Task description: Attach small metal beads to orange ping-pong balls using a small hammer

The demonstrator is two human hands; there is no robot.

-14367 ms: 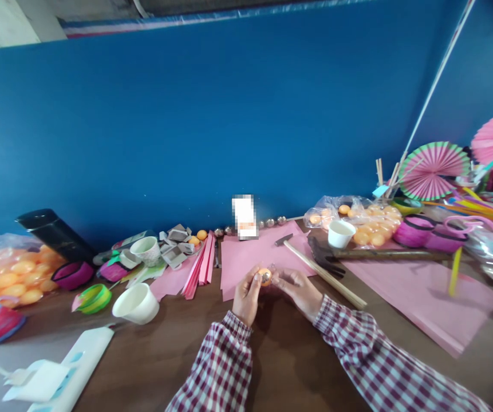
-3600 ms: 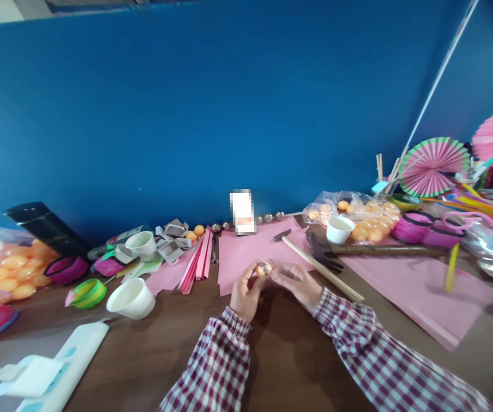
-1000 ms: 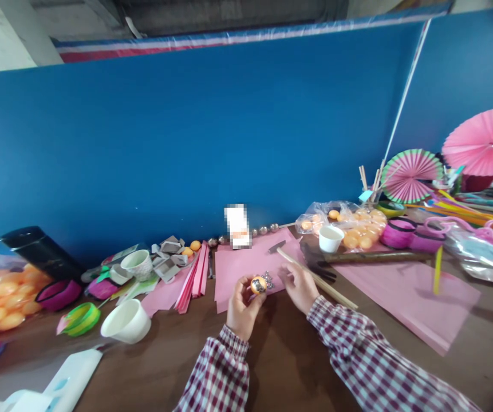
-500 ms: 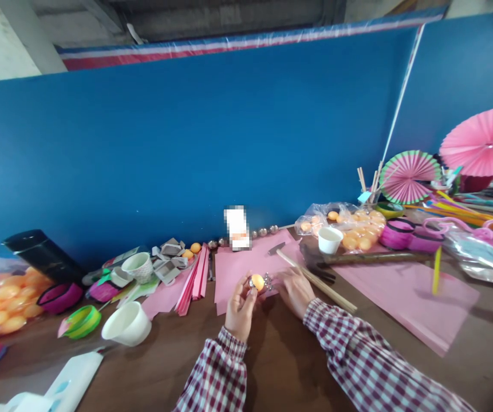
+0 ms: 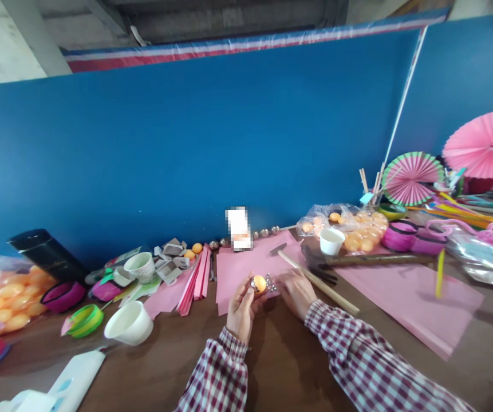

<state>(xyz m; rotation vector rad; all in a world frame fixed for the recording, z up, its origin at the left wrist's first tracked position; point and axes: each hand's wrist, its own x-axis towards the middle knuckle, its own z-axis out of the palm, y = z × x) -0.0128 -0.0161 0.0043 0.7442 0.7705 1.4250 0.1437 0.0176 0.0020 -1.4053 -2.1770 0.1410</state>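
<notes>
Near the middle of the table, my left hand (image 5: 241,303) holds an orange ball (image 5: 259,284) between thumb and fingers, with something shiny at the ball's left side. Small silvery beads (image 5: 271,282) show just right of the ball, between my hands. My right hand (image 5: 298,290) is beside these beads, fingers bent together; what its fingertips pinch, if anything, is too small to make out. Pink paper (image 5: 240,269) lies flat beyond both hands. A hammer (image 5: 319,281) with a wooden handle rests right of my right hand.
White cups (image 5: 129,324) stand at left and a white cup (image 5: 331,241) at right. Bagged orange balls (image 5: 364,229) lie on both sides. A dark bottle (image 5: 46,252), folded pink strips (image 5: 194,280), a long brown stick (image 5: 379,259) and paper fans (image 5: 413,178) surround the brown table (image 5: 289,372).
The view has shifted slightly. My left hand still has the orange ball, now turned a little, and my right hand remains close beside the beads.
</notes>
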